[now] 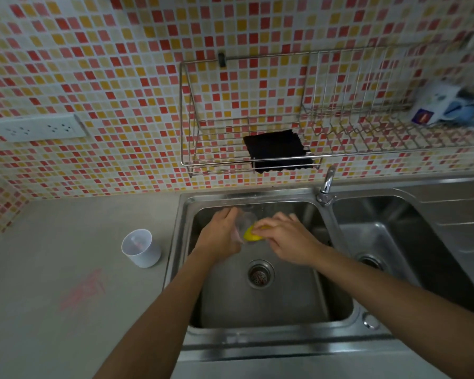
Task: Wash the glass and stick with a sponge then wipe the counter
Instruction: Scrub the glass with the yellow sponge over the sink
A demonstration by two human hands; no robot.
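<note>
Both hands are over the left sink basin (285, 302). My left hand (220, 233) grips a clear glass (244, 221), tilted with its mouth toward the right. My right hand (288, 236) is closed on a yellow sponge (251, 234) pressed against the glass. On the grey counter (66, 269) to the left of the sink stands a white cup (141, 251) with a pink-tipped stick (137, 243) inside it. A pink smear (85, 289) marks the counter in front of the cup.
The faucet (327, 184) stands between the left basin and the right basin (394, 242). A wire rack (257, 149) on the tiled wall holds a black cloth (277, 150), with a packet (435, 103) at its right end. A power strip (36, 128) hangs on the left wall.
</note>
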